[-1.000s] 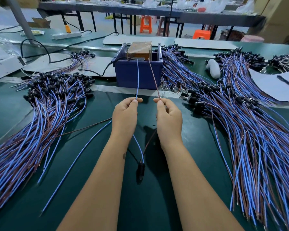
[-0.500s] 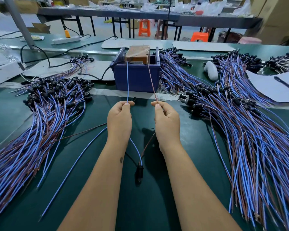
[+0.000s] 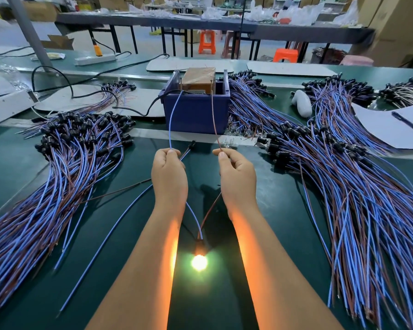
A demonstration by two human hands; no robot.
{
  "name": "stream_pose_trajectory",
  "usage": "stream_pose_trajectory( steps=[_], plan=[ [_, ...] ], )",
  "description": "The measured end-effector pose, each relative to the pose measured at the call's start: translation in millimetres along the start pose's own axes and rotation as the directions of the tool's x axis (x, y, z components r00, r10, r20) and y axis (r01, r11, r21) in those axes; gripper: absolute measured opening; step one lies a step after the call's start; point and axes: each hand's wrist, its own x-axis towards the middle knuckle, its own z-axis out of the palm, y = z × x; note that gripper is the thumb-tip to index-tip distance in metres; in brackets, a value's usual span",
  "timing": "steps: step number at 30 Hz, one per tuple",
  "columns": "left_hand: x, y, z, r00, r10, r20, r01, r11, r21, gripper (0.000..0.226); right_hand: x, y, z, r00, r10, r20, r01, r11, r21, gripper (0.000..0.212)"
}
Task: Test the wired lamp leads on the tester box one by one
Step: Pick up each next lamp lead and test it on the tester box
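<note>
Pinched between left hand [image 3: 168, 173] fingertips: thin blue lead [image 3: 173, 120]; between right hand [image 3: 236, 175] fingertips: thin brown lead [image 3: 214, 120]. Ends up on tape-wrapped tester box [image 3: 199, 79]; bulb [image 3: 199, 262] lit behind wrists. Best held steady until glow confirmed.

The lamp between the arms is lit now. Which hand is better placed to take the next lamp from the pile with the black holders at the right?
The right hand. It is on the side of that pile, though it holds the brown wire. The left hand would have to cross over.
</note>
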Motion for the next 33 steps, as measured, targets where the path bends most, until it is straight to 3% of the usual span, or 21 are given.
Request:
stream_pose_trajectory(
  steps=[18, 33],
  plan=[
    [2.3, 0.1, 2.6, 0.999, -0.017, -0.035, 0.017, 1.000, -0.007, 0.021, -1.2, -0.7, 1.7, 1.000, 0.006, -0.005, -0.006, 1.000, -0.003, 0.023],
    [2.2, -1.5, 2.2, 1.000, 0.001, -0.017, -0.001, 1.000, -0.010, 0.021, 1.6, -0.7, -0.6, 0.990, 0.043, -0.135, -0.022, 0.988, 0.152, 0.023]
  ],
)
